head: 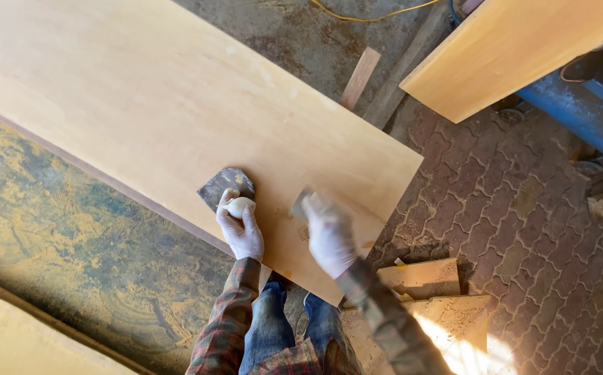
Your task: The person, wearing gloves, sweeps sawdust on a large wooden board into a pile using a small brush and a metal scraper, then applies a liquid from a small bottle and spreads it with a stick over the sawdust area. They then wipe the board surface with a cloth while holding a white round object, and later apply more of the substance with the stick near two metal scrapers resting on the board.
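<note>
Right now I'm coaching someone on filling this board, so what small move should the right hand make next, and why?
Probably draw the right hand and its scraper back toward the board's near edge. That hand is blurred mid-stroke on the pale wooden board, while the left hand holds a pale lump over a dark flat plate, so filler is ready for reloading.

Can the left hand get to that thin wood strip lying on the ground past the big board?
Probably not from here. The left hand rests at the near edge of the big board, holding a dark scraper, and the whole board lies between it and the wood strip.
</note>
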